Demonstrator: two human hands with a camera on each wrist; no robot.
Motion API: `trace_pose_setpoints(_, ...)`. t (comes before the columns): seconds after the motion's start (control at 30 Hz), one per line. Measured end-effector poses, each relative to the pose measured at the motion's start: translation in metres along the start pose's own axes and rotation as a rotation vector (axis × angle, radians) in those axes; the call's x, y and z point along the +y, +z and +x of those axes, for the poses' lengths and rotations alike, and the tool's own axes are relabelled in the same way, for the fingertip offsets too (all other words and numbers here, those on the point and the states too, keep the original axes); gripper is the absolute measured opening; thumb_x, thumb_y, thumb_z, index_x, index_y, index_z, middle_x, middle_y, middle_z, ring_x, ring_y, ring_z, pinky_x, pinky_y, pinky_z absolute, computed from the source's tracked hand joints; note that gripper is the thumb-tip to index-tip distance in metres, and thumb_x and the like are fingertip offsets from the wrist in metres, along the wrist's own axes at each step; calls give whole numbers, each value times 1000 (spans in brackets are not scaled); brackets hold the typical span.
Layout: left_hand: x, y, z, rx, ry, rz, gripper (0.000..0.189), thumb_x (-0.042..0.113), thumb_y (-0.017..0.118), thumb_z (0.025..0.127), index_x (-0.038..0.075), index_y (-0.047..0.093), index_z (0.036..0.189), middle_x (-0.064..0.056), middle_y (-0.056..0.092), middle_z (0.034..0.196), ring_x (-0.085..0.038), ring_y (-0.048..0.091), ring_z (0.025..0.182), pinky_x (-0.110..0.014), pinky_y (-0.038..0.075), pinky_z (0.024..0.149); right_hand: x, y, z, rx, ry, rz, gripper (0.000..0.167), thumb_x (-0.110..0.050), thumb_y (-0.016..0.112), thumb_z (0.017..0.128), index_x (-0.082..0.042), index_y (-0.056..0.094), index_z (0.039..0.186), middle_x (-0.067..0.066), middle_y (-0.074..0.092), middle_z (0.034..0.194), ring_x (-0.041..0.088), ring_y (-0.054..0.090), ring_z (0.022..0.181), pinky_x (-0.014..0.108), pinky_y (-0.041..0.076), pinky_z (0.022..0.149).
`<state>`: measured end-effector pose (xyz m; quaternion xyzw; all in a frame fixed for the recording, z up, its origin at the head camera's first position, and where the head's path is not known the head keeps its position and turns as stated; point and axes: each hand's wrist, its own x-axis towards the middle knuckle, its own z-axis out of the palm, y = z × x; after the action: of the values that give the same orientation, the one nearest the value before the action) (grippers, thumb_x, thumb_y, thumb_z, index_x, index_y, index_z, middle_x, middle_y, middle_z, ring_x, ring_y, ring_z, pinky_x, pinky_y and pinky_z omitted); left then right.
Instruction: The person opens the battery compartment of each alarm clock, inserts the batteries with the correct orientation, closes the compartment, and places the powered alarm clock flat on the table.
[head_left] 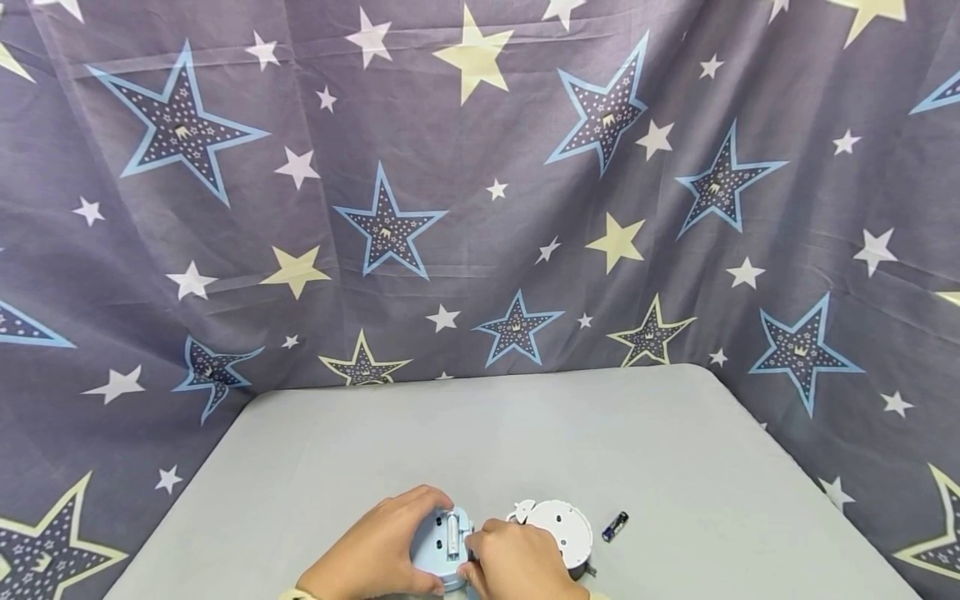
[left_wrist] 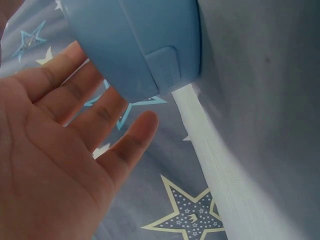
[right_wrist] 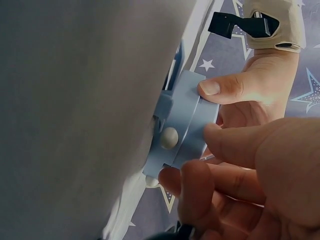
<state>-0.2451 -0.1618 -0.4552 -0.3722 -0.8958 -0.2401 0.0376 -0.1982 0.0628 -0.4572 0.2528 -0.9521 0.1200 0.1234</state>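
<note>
Head view: battery [head_left: 452, 536] in blue device [head_left: 428, 552] — right wrist view: pale knob [right_wrist: 169, 138].

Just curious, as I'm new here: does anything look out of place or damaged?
A dark battery lies loose on the table, right of the white round piece; it looks stray, perhaps, because another battery sits in the light blue device that the left hand holds. No spill or clear damage shows.

Left hand [head_left: 381, 546] gripped at the bottom centre of the frame, thumb [head_left: 426, 582] and fingers [head_left: 431, 497] arched apart, right hand [head_left: 519, 557] sat just right of it, its fingers curled inward.
</note>
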Motion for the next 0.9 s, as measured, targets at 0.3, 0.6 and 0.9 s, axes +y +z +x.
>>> trace_pose_setpoints(0.3,-1,1,1,-1,13,1,77,34,95,62,23,60,129,13,64,126,-5,61,106,-27,55,87,0,0,1,-3,0,8,20,-43,79,85,-28,70,76,-15,52,65,-2,49,58,24,35,47)
trace_pose_setpoints(0.6,-2,0,0,-15,-13,8,76,34,94,63,25,59,130,14,63,129,-4,60,108,-29,55,90,0,0,1,11,-1,15,26,-44,79,84,-28,64,70,-15,50,63,-2,46,56,24,33,46)
trace_pose_setpoints(0.9,-1,0,-1,-12,-2,-4,76,31,94,62,26,59,129,15,62,129,-5,60,107,-28,54,89,1,1,1,4,3,17,27,-45,79,84,-29,62,70,-15,49,63,-2,45,55,25,33,46)
